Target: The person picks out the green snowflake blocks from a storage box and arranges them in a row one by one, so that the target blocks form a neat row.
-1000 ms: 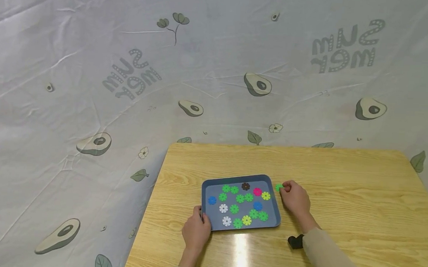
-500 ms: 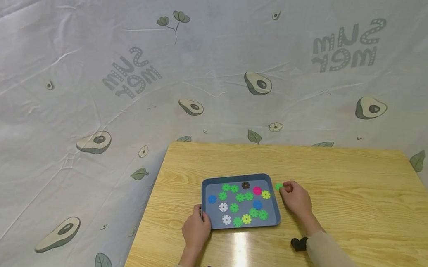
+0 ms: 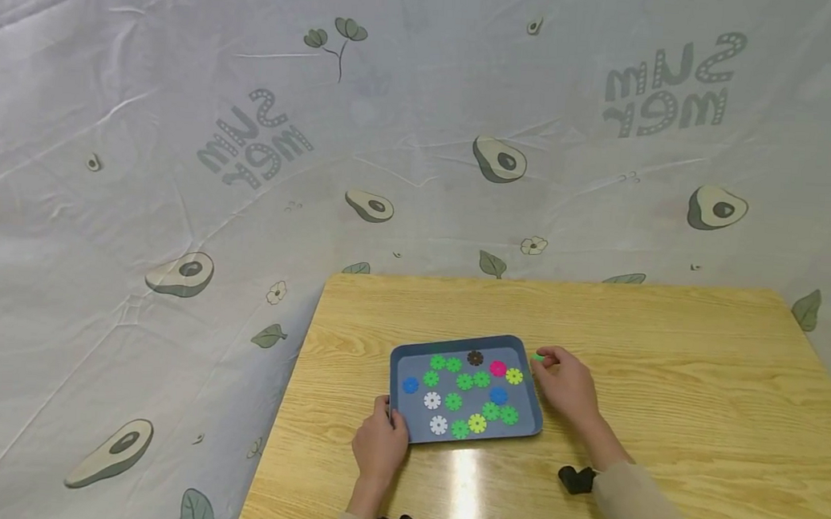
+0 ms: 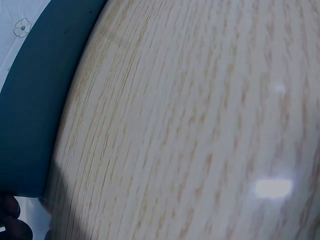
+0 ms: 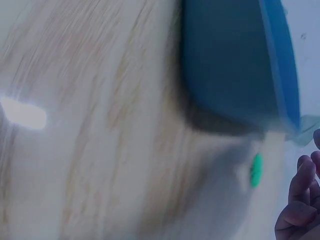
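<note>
A blue-grey tray [image 3: 464, 441] lies on the wooden table. My left hand [image 3: 379, 446] holds its left front corner, with the thumb and fingers at the rim. To the right of the tray's far corner is a green notched disc [image 3: 538, 356], partly covered by my right hand [image 3: 567, 387]. In the right wrist view the green disc [image 5: 256, 171] lies flat on the table, and the bent fingers [image 5: 300, 187] are above it with a visible gap. Inside the tray are several green discs [image 3: 453, 401], blue discs [image 3: 498, 395], yellow discs [image 3: 476, 423], white discs [image 3: 432, 401], a pink disc [image 3: 498, 368] and a brown disc [image 3: 475, 358].
The wooden table [image 3: 674, 390] extends far to the right of the tray. Behind it and at its left hangs a pale printed cloth [image 3: 424, 131] with avocados and leaves. A black strap piece [image 3: 577, 480] sits at each wrist.
My right hand has shifted slightly toward the tray's far corner and now covers more of the green disc. The left hand and tray have stayed in place.
</note>
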Demonstrator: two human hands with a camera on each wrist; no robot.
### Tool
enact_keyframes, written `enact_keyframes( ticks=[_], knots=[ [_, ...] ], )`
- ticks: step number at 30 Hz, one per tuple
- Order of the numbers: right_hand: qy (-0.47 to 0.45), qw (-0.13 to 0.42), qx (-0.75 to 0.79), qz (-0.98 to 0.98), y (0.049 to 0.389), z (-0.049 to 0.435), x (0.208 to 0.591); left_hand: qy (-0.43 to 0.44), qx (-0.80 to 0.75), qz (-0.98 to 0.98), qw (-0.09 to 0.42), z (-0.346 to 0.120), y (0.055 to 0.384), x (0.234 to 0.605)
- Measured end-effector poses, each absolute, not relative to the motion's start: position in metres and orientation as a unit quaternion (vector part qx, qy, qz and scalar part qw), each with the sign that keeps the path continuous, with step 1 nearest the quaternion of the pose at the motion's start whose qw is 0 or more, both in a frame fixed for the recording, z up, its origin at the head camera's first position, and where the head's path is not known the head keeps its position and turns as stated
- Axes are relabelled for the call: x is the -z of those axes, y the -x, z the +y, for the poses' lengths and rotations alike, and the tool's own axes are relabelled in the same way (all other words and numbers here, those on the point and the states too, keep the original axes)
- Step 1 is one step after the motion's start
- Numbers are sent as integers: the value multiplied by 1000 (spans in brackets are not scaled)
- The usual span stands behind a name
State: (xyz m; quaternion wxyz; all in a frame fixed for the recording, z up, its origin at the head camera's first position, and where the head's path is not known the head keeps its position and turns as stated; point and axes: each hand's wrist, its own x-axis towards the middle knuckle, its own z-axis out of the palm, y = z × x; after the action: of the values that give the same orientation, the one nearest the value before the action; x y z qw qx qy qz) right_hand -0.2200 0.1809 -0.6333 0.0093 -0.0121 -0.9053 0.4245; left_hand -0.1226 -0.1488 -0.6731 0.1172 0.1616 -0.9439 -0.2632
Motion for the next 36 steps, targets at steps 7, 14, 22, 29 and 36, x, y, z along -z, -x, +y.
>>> enact_keyframes(
  ticks=[7,14,22,29,36],
  knots=[
    [-37,-12,-437,-898,214,153,612,-154,264,-945,117,-149,123,674],
    [-114,-27,-423,-899,206,124,608,-153,262,-945,124,-149,122,673],
    [-186,-85,-380,-902,197,103,619,-159,263,-945,107,-149,124,674],
    [-205,-101,-355,-906,196,84,627,-157,257,-946,119,-149,124,672],
    [-204,-98,-305,-925,192,70,635,-157,263,-945,112,-149,123,673]
  ],
)
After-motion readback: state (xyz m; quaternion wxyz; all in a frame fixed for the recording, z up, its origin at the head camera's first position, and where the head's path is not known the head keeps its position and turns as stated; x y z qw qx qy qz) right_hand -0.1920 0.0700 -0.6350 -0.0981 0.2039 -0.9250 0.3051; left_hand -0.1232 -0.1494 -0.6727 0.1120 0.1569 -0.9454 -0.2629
